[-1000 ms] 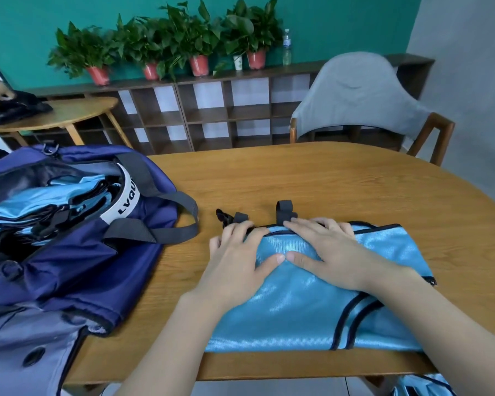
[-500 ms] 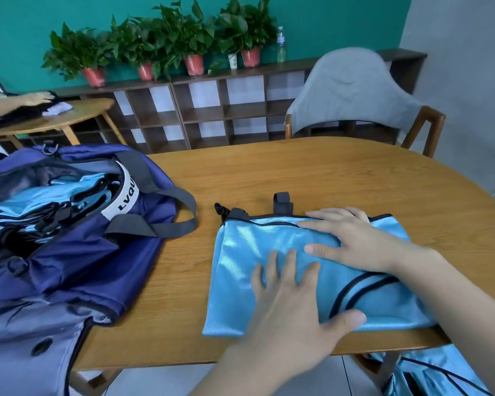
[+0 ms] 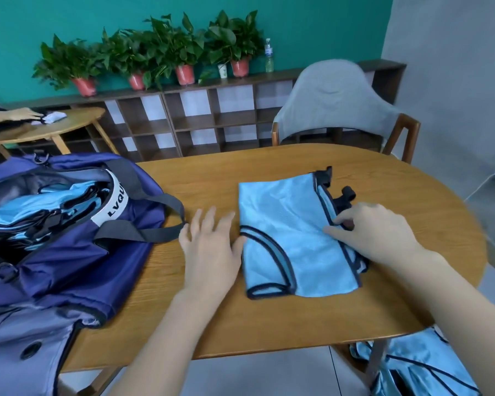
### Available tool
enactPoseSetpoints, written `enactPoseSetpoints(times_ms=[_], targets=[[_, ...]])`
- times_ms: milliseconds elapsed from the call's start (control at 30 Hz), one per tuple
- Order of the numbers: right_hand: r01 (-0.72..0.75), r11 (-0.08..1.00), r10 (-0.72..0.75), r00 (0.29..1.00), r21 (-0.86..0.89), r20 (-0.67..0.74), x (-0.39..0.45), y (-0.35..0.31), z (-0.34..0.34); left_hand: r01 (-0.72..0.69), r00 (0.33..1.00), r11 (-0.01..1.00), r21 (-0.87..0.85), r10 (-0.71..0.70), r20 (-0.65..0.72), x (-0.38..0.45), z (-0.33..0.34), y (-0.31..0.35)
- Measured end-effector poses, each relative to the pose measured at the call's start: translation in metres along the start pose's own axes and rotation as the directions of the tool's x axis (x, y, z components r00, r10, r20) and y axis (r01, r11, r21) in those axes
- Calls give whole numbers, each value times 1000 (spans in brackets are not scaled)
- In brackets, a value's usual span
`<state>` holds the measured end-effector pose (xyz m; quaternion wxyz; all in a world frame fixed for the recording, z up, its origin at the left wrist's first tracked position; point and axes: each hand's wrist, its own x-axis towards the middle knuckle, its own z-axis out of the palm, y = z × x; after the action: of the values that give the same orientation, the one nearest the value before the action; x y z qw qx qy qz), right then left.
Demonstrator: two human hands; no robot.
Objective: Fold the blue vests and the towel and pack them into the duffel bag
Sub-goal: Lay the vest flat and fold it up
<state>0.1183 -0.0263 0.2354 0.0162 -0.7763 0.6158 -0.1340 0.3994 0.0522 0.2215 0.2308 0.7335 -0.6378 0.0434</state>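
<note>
A light blue vest point(image 3: 283, 232) with dark trim lies folded on the wooden table point(image 3: 269, 324), its black strap ends poking out at the far right. My right hand point(image 3: 375, 232) rests on the vest's right edge, thumb and forefinger pinching the trim. Flat on the table just left of the vest is my left hand point(image 3: 209, 247), fingers spread, its thumb touching the vest's left edge. The navy duffel bag point(image 3: 69, 252) sits open at the left, with several folded blue vests point(image 3: 26, 212) inside. No towel is in view.
More blue vests point(image 3: 417, 367) lie in a heap below the table's near right edge. A grey chair point(image 3: 335, 101) stands behind the table. Behind it are a low shelf with potted plants point(image 3: 183, 52) and, at back left, a small table point(image 3: 55, 130) with another person's hand point(image 3: 23, 114).
The vest has been folded over into a narrower shape and turned. My left hand slid off it to the bare table on its left; my right hand moved to its right edge.
</note>
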Motion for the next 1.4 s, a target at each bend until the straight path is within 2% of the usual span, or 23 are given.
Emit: enactPoseSetpoints(times_ms=[100,200,300,367,433,500,567,700,800,867,967,1000,1100,1167,1267,1400], targets=[[91,989,-83,994,118,-70,-10,7,6,-133,991,955,-264,128,-35,-7,7,0],[242,926,-226,970,289,-90,-26,10,4,-197,967,863,-466,250,55,-23,4,9],[347,838,-339,936,421,-97,-49,8,2,-245,941,844,-478,326,94,-40,3,12],[352,810,-388,921,469,-22,-63,8,3,-280,930,840,-464,358,87,-47,5,10],[395,809,-446,895,435,17,-73,8,7,-299,922,860,-412,372,106,-52,9,6],[463,794,-485,873,395,-49,-77,8,9,-322,922,881,-346,375,97,-57,11,5],[459,792,-462,882,402,-96,-78,9,4,-353,919,879,-319,390,56,-61,10,7],[424,814,-448,893,396,-36,-78,12,-3,-420,887,840,-344,460,41,-62,3,23],[442,775,-443,890,451,-111,-76,6,-3,-442,885,835,-328,466,-6,-59,6,42],[402,738,-377,912,542,-164,-72,0,-7,-418,902,823,-385,428,-64,-53,7,52],[335,698,-290,940,633,-178,-65,-6,-17,-305,951,815,-493,292,-105,-38,3,60],[287,694,-259,955,660,-142,-62,-6,-20,-274,961,819,-505,255,-108,-32,2,62],[63,669,-196,976,741,94,-49,-5,-25,-187,982,798,-573,158,-100,-16,0,67],[0,660,-169,974,751,149,-36,-6,-23,-156,988,771,-617,120,-100,-8,1,72],[-2,549,-81,995,836,55,-18,-7,-16,-150,988,718,-679,85,-129,-1,3,79],[247,504,-121,969,828,-215,-13,-9,-14,-205,976,691,-693,97,-193,0,3,81]])
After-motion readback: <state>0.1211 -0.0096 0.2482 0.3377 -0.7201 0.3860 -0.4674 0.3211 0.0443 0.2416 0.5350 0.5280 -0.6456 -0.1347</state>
